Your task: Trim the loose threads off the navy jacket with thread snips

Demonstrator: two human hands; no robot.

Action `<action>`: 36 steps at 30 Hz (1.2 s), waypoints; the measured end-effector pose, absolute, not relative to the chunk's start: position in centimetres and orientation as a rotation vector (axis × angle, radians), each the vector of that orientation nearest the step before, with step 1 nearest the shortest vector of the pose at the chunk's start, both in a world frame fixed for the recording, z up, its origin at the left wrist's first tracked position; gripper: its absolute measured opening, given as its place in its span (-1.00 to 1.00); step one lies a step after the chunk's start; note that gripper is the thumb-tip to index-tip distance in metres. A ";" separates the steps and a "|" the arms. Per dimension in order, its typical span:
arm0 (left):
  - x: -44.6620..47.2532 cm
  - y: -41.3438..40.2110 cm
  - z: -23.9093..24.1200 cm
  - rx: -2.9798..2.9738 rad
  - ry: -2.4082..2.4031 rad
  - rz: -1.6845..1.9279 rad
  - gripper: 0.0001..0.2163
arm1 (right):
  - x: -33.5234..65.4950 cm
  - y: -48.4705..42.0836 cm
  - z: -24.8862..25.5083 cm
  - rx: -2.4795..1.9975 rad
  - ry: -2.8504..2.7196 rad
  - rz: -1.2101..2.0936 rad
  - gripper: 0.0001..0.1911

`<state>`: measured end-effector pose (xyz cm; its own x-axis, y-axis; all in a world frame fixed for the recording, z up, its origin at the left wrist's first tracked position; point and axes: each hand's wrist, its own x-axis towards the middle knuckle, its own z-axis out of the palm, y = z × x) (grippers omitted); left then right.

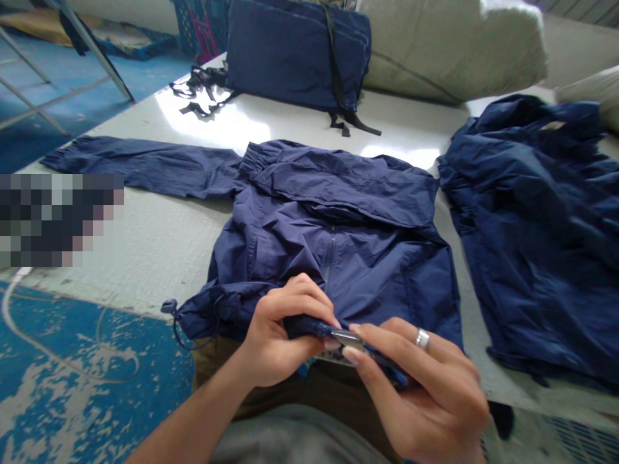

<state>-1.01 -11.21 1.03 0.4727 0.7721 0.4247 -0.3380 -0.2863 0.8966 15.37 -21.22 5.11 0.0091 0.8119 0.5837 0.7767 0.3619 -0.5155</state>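
A navy blue jacket (338, 225) lies flat on the white table (159, 245), one sleeve stretched out to the left. My left hand (280, 335) is closed, pinching the jacket's bottom hem by the zipper. My right hand (425, 393), with a ring on one finger, is closed on a small metal tool (349, 338) whose tip touches the hem right beside my left fingers. A drawstring cord with a toggle (170, 308) hangs from the hem's left end.
A second navy jacket (536, 238) is heaped at the right. A folded navy bundle tied with a black strap (300, 51) sits at the back, cream cushions (449, 45) behind it. Blue worn floor (72, 386) lies at the left.
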 end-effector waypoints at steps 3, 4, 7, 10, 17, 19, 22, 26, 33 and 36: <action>-1.0 -11.2 1.0 1.494 0.395 1.132 -0.91 | 15.4 -21.3 5.1 -1.411 -1.757 0.042 -0.79; -1.0 -11.2 1.0 1.493 0.394 1.130 -0.92 | 15.4 -21.3 5.1 -1.412 -1.756 0.038 -0.78; -1.0 -11.2 1.1 1.488 0.389 1.132 -0.91 | 15.3 -21.4 5.1 -1.409 -1.765 0.025 -0.78; -1.0 -11.2 1.1 1.477 0.383 1.131 -0.91 | 15.3 -21.4 5.3 -1.403 -1.770 0.024 -0.79; -1.0 -11.2 1.0 1.470 0.376 1.136 -0.93 | 15.4 -21.3 5.3 -1.389 -1.782 0.027 -0.78; -1.0 -11.2 1.0 1.470 0.377 1.136 -0.93 | 15.5 -21.3 5.2 -1.393 -1.778 0.021 -0.78; -1.0 -11.2 0.9 1.469 0.371 1.136 -0.93 | 15.5 -21.4 5.1 -1.410 -1.778 0.020 -0.79; -1.0 -11.2 0.9 1.466 0.360 1.140 -0.93 | 15.5 -21.4 5.1 -1.418 -1.779 0.046 -0.81; -1.0 -11.2 0.9 1.456 0.365 1.134 -0.94 | 15.6 -21.2 5.0 -1.389 -1.784 0.050 -0.78; -1.0 -11.2 0.8 1.443 0.365 1.129 -0.94 | 15.5 -21.2 4.9 -1.406 -1.750 0.070 -0.78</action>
<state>-1.04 -11.23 0.80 0.4787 0.7728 0.4166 -0.3828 -0.2434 0.8912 15.50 -21.24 4.92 0.0117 0.8169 0.5766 0.7682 0.3618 -0.5282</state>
